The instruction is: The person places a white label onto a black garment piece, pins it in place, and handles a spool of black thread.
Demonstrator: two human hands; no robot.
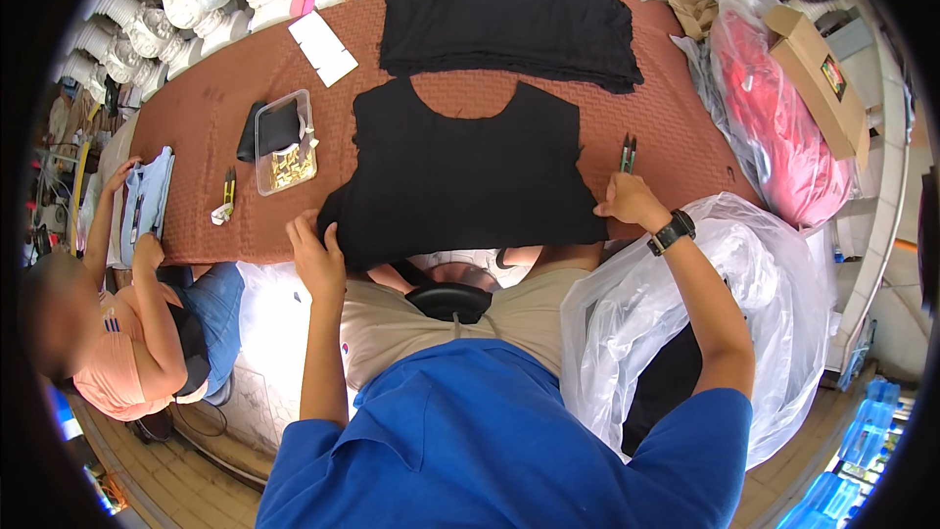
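A black cut fabric piece (460, 167) with a scooped neckline lies spread on the brown-covered table (196, 127), its lower edge toward me. My left hand (319, 257) pinches its lower left corner between thumb and fingers. At the lower right corner, my right hand (632, 201) grips the edge with the fingers curled in. Just beyond that hand lie small thread snips (627, 155) with green handles. Farther back rests a folded stack of black fabric (509, 24).
Left on the table are a clear plastic box (262, 162) with small gold-coloured pieces, a black pouch (250, 145), yellow-and-black snips (229, 191) and a white card (323, 49). A co-worker (142, 353) handles light blue cloth (147, 196). Clear plastic bags (607, 323) and a cardboard box (813, 78) stand right.
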